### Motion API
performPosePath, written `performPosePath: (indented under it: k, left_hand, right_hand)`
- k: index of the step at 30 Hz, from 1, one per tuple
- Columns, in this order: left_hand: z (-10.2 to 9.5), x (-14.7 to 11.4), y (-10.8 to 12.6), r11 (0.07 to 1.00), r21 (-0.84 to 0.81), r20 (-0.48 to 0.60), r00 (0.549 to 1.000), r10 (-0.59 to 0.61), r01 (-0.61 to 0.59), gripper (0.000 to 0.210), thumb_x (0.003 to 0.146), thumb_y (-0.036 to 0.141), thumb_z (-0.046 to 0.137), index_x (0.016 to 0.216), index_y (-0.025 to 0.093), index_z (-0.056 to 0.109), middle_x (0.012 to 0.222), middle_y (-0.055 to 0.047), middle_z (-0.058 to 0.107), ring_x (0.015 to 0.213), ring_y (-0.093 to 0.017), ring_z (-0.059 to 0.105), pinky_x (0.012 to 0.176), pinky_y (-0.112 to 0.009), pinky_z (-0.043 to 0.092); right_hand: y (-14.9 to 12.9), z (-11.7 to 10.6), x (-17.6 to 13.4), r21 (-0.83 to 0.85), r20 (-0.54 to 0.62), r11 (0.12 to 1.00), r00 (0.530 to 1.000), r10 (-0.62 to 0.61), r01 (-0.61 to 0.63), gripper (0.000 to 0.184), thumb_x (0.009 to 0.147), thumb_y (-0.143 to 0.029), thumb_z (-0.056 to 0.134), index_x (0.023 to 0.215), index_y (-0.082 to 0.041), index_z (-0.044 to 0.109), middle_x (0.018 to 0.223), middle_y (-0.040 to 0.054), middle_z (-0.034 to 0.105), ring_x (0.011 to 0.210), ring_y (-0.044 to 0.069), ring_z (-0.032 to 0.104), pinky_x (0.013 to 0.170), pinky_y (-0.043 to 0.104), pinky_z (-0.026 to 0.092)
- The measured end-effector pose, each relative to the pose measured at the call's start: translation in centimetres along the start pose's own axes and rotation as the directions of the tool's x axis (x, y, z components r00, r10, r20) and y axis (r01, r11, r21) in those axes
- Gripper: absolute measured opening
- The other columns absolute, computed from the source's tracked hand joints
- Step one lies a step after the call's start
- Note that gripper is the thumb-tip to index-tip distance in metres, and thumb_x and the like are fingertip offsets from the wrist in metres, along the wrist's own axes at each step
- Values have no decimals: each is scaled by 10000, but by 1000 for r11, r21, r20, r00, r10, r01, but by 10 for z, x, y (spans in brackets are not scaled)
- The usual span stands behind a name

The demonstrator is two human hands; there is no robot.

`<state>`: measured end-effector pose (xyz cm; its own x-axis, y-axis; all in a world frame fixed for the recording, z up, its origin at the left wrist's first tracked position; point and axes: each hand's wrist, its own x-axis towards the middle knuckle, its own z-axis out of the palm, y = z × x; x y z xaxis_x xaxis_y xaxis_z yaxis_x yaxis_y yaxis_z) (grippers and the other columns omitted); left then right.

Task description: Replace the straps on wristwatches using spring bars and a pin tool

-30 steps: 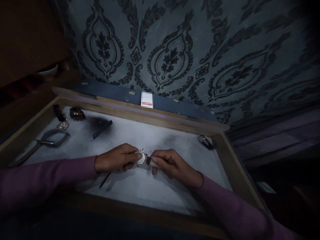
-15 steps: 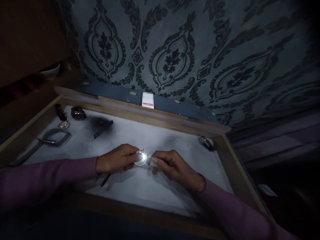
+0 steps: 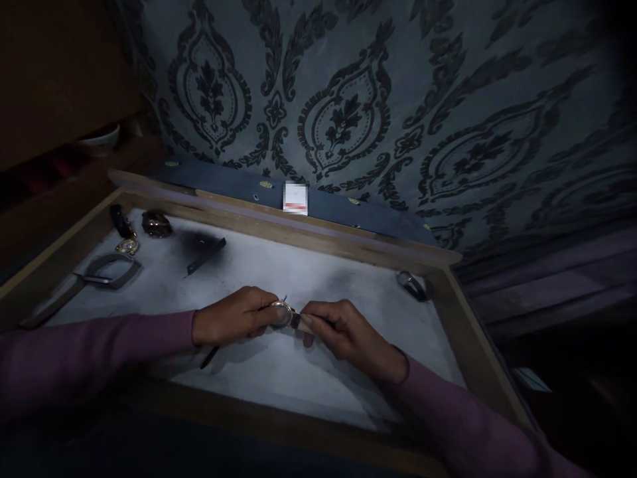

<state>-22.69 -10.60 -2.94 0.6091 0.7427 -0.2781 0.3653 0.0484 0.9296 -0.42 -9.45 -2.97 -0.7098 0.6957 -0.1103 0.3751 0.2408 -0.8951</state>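
Observation:
A wristwatch (image 3: 283, 313) with a round, shiny case is held above the white surface (image 3: 259, 378) inside a shallow wooden box. My left hand (image 3: 236, 315) is closed on the case, thumb on top at its left edge. My right hand (image 3: 343, 332) pinches the strap (image 3: 297, 322) just right of the case; a pale bit shows under the thumb, too dim to tell apart. Beneath my left hand pokes out a thin dark strap end (image 3: 210, 357).
The wooden box rim (image 3: 279, 232) surrounds the surface. At its left lie a gold watch (image 3: 127, 245), a brown bundled watch (image 3: 156, 224) and a grey strap loop (image 3: 113, 271). A dark flat strip (image 3: 206, 256) lies behind my left hand. Another watch (image 3: 411, 285) rests near the right corner.
The bright glare on the watch face has gone, and its case now looks slightly tilted. Both hands keep nearly the same place and grip.

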Motion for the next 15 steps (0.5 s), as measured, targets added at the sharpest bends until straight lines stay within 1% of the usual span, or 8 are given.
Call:
performPosePath:
  k: [5, 8, 11, 13, 15]
  left_hand:
    - [0, 1, -2, 999, -29, 34, 999, -15, 16, 439, 912, 542, 405, 663, 182, 447, 522, 57, 409, 469, -81, 356, 460, -212, 291]
    - [-2, 1, -2, 1000, -9, 55, 999, -1, 1, 434, 908, 546, 387, 676, 183, 444, 545, 54, 405, 487, -85, 352, 465, -212, 284]
    - [-4, 1, -2, 996, 66, 64, 996, 59, -63, 409, 925, 500, 373, 679, 180, 439, 593, 41, 413, 543, -95, 369, 498, -216, 297]
    - [-3, 1, -2, 985, 137, 38, 994, 98, -103, 388, 942, 456, 369, 683, 178, 442, 618, 34, 419, 574, -103, 384, 521, -225, 308]
    - [-1, 0, -3, 973, 202, -6, 993, 119, -115, 367, 957, 415, 366, 693, 175, 454, 635, 28, 439, 589, -108, 406, 537, -232, 315]
  right_hand:
    - [1, -1, 0, -52, 8, 998, 1000, -24, 25, 372, 985, -347, 436, 717, -152, 605, 584, -6, 583, 459, 81, 411, 469, 209, 306]
    - [2, 1, -1, -121, 6, 991, 998, -60, 60, 375, 995, -328, 405, 699, -163, 565, 567, -13, 559, 478, 89, 451, 493, 208, 329]
    - [5, 4, -3, -242, -6, 965, 994, -105, 101, 353, 1006, -305, 370, 710, -179, 516, 550, -30, 501, 476, 97, 464, 499, 215, 329]
    - [8, 7, -4, -351, -27, 929, 991, -131, 113, 330, 1009, -285, 350, 737, -184, 506, 560, -35, 470, 468, 103, 444, 494, 230, 310]
    - [10, 9, -4, -417, -36, 901, 989, -144, 116, 314, 1010, -265, 332, 757, -186, 500, 579, -31, 465, 473, 107, 439, 498, 241, 302]
